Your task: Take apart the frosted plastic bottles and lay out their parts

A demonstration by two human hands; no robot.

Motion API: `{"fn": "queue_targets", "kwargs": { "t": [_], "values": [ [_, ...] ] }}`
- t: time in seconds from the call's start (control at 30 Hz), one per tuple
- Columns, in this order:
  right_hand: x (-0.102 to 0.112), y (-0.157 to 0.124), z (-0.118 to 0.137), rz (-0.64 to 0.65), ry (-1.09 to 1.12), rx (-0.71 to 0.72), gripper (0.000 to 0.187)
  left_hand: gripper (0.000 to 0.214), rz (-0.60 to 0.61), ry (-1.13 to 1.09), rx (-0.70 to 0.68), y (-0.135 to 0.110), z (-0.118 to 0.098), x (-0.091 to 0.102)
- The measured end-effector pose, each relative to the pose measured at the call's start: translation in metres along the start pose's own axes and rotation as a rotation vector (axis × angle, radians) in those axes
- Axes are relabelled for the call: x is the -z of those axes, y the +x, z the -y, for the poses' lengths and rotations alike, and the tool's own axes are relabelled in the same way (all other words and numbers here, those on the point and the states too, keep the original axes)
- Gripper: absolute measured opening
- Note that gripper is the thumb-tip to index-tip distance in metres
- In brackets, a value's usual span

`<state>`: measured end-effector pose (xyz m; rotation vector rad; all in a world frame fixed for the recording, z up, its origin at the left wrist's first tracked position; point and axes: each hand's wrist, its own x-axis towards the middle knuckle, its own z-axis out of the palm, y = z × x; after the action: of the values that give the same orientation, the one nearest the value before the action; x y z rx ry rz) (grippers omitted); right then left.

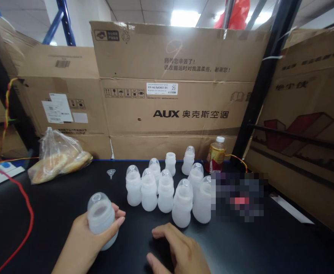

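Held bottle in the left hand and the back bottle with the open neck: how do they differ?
The held bottle is tilted in the left hand, while the back bottle stands upright on the table. The held bottle has a clear domed cap; the back bottle shows a bare neck. Both have frosted white bodies.

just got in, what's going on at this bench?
A person's left hand grips a frosted plastic bottle with a clear domed cap, tilted slightly. Their right hand is empty, fingers loosely curled, just in front of a cluster of similar upright bottles on a black table. A small funnel sits to the left of the cluster.
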<state>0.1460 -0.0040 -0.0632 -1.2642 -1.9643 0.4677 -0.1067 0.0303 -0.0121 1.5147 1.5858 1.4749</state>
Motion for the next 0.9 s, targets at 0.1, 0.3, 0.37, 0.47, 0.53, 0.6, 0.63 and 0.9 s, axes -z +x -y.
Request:
{"fn": "queue_targets", "kwargs": {
  "t": [0.1,0.3,0.37,0.47,0.53,0.6,0.63,0.9],
  "values": [
    [0.000,0.000,0.000,0.003,-0.014,-0.007,0.046,0.038,0.023,0.018,-0.026,0.001,0.004,0.000],
    [0.002,0.000,0.000,0.003,-0.017,0.024,0.044,0.043,0.118,0.137,-0.060,0.008,0.013,0.004],
    [0.001,0.000,-0.002,0.003,-0.005,0.019,0.044,0.045,0.145,0.147,-0.049,0.009,0.012,0.005],
    [-0.003,-0.001,-0.007,-0.011,0.010,0.033,0.045,0.046,0.182,0.165,-0.022,0.009,0.007,0.005],
    [-0.006,-0.002,-0.010,-0.026,0.017,0.056,0.047,0.047,0.196,0.167,0.000,0.009,0.006,0.005],
    [-0.009,-0.002,-0.012,-0.067,0.020,0.075,0.047,0.047,0.206,0.161,0.021,0.010,0.007,0.004],
    [-0.010,-0.003,-0.012,-0.096,0.023,0.086,0.046,0.047,0.211,0.156,0.030,0.010,0.009,0.005],
    [-0.001,0.000,-0.006,-0.128,0.032,0.152,0.040,0.043,0.330,0.055,0.059,-0.006,0.002,-0.022]
  ]
}}
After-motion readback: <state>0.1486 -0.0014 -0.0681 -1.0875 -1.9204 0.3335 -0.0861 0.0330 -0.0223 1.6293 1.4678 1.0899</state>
